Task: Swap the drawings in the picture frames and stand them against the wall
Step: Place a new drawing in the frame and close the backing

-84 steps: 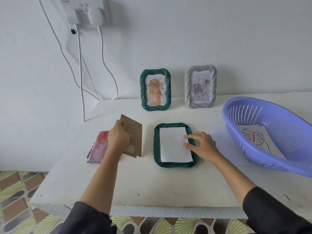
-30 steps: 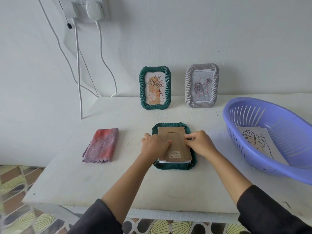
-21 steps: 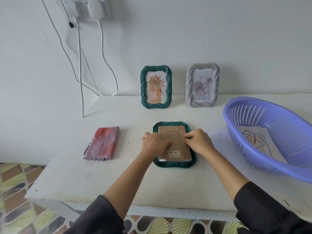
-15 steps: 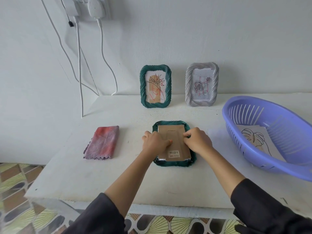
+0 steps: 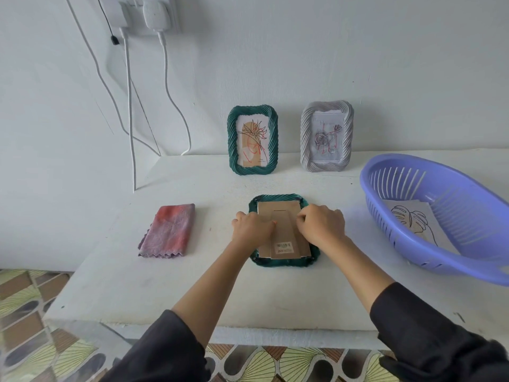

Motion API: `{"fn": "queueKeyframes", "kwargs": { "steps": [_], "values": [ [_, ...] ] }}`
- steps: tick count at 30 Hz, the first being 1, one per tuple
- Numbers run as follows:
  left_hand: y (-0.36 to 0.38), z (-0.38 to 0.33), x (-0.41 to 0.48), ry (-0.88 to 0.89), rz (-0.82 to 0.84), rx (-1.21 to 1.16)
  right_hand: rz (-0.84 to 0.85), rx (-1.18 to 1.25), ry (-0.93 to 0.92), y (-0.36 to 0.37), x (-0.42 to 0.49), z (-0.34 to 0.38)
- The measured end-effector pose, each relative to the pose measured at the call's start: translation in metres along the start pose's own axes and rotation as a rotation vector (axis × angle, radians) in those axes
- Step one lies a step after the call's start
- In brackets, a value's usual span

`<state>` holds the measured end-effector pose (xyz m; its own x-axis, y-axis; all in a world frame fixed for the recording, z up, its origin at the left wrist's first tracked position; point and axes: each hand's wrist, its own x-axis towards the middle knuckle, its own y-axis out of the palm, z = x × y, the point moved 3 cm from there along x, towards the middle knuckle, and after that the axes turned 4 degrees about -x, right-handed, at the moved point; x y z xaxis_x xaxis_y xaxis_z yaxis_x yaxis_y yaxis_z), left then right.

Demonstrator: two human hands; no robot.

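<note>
1. Hands first: both are down on the green frame (image 5: 285,262), which lies face-down mid-table toward the front edge. Its cardboard backing (image 5: 278,210) sits in the recess, barcode sticker at the end nearest the person.
2. Left hand (image 5: 252,230) is on the backing's left side, fingers bent, tips on the cardboard. Pressing or gripping the edge? Can't tell from this angle.
3. Right hand (image 5: 321,228) is on the right side, fingers curled in, with thumb and forefinger tips meeting at the backing's edge. It looks pinch-ish, but whatever's between them is too small to make out.
4. Two more frames stand upright against the wall (image 5: 358,51) at the back. One is a second green frame (image 5: 252,140) with an orange flower drawing. Near it on the right is a grey frame (image 5: 327,136) with a rose drawing.
5. Purple basket (image 5: 454,267) sits at the right of the table (image 5: 192,285), with a loose leaf drawing (image 5: 413,223) lying inside.
6. Folded pink-purple cloth (image 5: 168,231) lies flat to the left of the face-down frame, apart from it.
7. Chargers (image 5: 158,12) are plugged in at top left, with white cables (image 5: 165,78) hanging down the wall.
</note>
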<state>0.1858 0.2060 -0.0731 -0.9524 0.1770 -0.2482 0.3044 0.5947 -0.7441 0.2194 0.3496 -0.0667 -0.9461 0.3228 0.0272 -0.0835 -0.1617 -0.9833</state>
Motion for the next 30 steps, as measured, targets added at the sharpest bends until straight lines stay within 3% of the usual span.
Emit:
{"fn": "queueKeyframes", "kwargs": {
  "steps": [6,13,30],
  "values": [
    [-0.008,0.015,0.006,0.028,-0.057,-0.065,0.049,0.304,0.13,-0.004,-0.01,-0.026],
    [-0.002,0.022,0.01,0.031,-0.036,-0.169,0.105,0.539,0.107,0.014,-0.015,-0.03],
    [-0.002,0.026,0.013,-0.007,-0.013,-0.416,0.018,0.439,0.078,0.018,-0.02,-0.027]
  ]
}}
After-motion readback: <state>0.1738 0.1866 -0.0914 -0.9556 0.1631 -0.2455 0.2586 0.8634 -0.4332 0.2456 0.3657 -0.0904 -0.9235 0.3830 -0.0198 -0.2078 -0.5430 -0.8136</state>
